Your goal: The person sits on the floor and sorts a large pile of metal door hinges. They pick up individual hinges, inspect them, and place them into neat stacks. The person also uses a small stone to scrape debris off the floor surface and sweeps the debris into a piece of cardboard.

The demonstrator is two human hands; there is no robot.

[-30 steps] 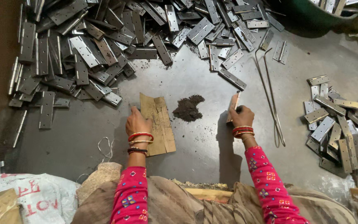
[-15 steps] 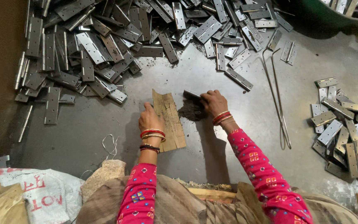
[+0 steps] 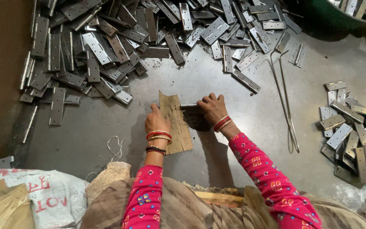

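Left hand pinned the flat brown cardboard scrap; right hand, gripping a thin metal strip, pushed dark grit under its fingers. Reckon grit could've spilled past the card's edge.

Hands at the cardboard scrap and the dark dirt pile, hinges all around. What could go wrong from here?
1. The right hand pushes the dark dirt pile with a thin metal strip toward the cardboard piece; dirt may scatter past its edge.
2. The left hand pins only one side, so the cardboard could slide.
3. Bare fingers work near the hinge heap; a cut seems possible.
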